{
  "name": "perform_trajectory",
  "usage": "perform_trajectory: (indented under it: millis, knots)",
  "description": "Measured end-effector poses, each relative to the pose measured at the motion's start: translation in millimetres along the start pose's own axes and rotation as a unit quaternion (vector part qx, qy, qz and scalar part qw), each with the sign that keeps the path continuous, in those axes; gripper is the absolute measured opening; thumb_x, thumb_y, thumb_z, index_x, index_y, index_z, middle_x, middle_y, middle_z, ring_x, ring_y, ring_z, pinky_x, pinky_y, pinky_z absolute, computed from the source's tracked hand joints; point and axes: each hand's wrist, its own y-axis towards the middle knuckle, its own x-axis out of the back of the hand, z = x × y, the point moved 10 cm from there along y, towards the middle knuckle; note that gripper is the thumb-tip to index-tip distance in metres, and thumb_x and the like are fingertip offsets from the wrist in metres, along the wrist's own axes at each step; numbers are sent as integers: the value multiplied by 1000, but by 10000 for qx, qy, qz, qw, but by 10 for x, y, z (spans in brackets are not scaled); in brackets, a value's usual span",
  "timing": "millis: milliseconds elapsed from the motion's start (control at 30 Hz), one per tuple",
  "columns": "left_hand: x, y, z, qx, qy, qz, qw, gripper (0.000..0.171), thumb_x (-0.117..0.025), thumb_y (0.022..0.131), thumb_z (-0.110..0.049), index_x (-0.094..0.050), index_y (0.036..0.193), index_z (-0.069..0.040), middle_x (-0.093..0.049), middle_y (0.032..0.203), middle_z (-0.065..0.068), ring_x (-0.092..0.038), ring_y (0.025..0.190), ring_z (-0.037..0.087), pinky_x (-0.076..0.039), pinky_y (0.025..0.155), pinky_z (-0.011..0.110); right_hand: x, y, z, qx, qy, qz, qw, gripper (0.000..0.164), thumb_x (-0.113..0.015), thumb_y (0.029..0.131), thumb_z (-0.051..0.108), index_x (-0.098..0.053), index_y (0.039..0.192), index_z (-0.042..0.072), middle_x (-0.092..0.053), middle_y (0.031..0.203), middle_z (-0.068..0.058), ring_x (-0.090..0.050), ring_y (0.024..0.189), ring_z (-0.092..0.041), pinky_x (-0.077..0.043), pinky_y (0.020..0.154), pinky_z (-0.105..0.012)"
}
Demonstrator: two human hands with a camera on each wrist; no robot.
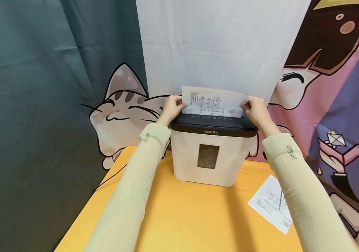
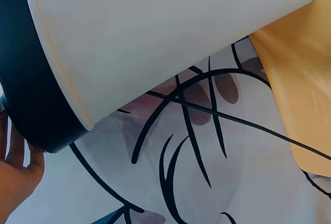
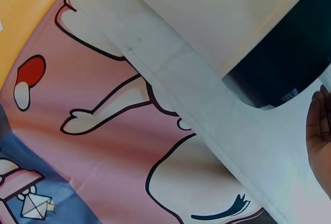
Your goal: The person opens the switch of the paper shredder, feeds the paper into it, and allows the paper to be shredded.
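A printed sheet of paper (image 1: 210, 102) with line drawings stands upright at the slot on top of a white paper shredder (image 1: 184, 154) with a black lid (image 1: 195, 120). My left hand (image 1: 173, 106) pinches the sheet's left edge between thumb and fingers. At the opposite edge my right hand (image 1: 255, 109) pinches it too. Both hands are just above the lid. In the left wrist view, part of the left hand (image 2: 20, 167) shows beside the lid; the right wrist view catches the right hand (image 3: 319, 131) at its border. The sheet's lower edge is hidden.
Another printed sheet (image 1: 272, 204) lies on the yellow tabletop (image 1: 195, 213), right of the shredder, partly behind my right sleeve. A thin black cable (image 1: 113, 176) runs along the left side. Printed curtains (image 1: 223, 45) hang close behind the table.
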Motion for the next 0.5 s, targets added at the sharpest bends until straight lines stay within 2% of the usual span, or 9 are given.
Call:
perform_trajectory:
  millis: [100,233,433,500]
  knots:
    - [-14,-5,-18,-44,70,69,9999,35,-66,88,-18,-45,63,-6,-58,71,13,-47,65,21,-31,61,24,33,-7,8,37,54,-93,9999,14,-55,90,-5,-64,99,-10,-64,98,-33,-62,88,-44,-48,76,-53]
    - [-25,-7,-26,-50,82,107,9999,33,-66,88,-19,-46,63,-9,-63,78,14,-52,71,22,-33,63,23,57,-19,7,23,109,-221,9997,12,-56,89,-7,-65,95,-11,-64,97,-33,-62,87,-44,-48,76,-53]
    - [-27,7,7,11,133,95,9999,37,-66,88,-19,-43,61,-9,-60,71,11,-44,64,19,-31,61,22,-1,-17,-10,-160,36,-68,9998,15,-55,90,-5,-64,100,-11,-63,101,-34,-62,91,-45,-48,79,-54]
    - [-28,10,15,17,143,128,9998,35,-66,88,-19,-46,63,-7,-62,74,12,-47,66,20,-33,62,24,4,-14,-10,-199,40,-86,9998,15,-55,90,-5,-65,99,-11,-63,100,-34,-62,91,-45,-48,79,-53]
